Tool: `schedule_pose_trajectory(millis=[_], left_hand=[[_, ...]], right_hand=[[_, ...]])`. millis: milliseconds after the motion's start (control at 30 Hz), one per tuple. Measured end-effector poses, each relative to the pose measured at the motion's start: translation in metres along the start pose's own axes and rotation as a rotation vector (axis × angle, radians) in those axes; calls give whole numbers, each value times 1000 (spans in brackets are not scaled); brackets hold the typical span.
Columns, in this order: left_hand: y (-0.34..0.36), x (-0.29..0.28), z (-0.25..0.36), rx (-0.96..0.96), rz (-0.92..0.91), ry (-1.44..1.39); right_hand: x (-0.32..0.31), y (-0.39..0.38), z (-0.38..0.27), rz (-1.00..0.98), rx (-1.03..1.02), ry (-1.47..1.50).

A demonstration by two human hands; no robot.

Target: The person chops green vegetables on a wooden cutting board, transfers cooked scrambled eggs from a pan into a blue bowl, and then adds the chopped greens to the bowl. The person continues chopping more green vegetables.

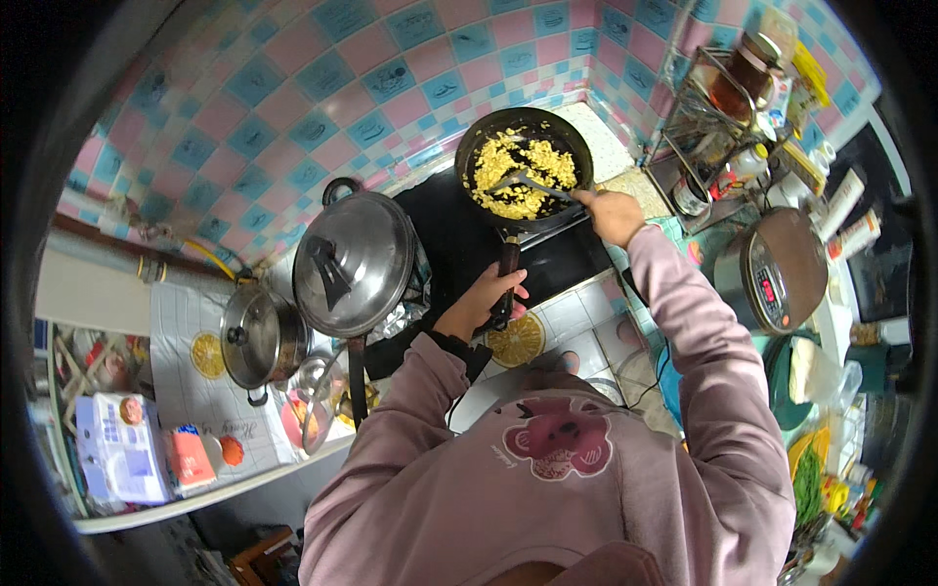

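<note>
A black frying pan [479,139] sits on the dark stove [440,230], with scrambled egg [526,200] in yellow pieces spread over its bottom. My left hand [493,291] is closed around the pan's black handle [508,256], below the pan. My right hand [606,213], at the pan's right rim, holds a spatula [524,179] whose head lies among the egg pieces.
A lidded wok [369,252] and a glass-lidded pot [259,324] stand left on the stove and counter [176,332]. A condiment rack [684,146], rice cooker [772,269] and bag of greens [808,493] are at the right. A tiled wall rises behind.
</note>
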State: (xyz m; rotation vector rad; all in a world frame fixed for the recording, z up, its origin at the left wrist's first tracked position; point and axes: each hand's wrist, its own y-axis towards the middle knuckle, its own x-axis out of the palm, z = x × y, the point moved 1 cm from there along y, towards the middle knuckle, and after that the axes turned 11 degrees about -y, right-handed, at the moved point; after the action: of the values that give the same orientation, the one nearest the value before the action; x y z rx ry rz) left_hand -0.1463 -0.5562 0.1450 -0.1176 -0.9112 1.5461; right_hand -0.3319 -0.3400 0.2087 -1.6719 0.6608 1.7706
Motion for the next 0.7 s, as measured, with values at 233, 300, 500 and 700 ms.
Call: schedule_pose_trajectory(millis=[233, 300, 500, 700], left_hand=[[-1, 9, 3, 53, 47, 53], [-4, 11, 5, 45, 78, 89], [-7, 14, 4, 49, 137, 105], [0, 12, 4, 103, 151, 221]], right_hand=[[-34, 43, 6, 196, 126, 8], [-23, 70, -13, 176, 196, 58], [-15, 77, -54, -74, 4, 82], [-96, 44, 6, -156, -124, 25]])
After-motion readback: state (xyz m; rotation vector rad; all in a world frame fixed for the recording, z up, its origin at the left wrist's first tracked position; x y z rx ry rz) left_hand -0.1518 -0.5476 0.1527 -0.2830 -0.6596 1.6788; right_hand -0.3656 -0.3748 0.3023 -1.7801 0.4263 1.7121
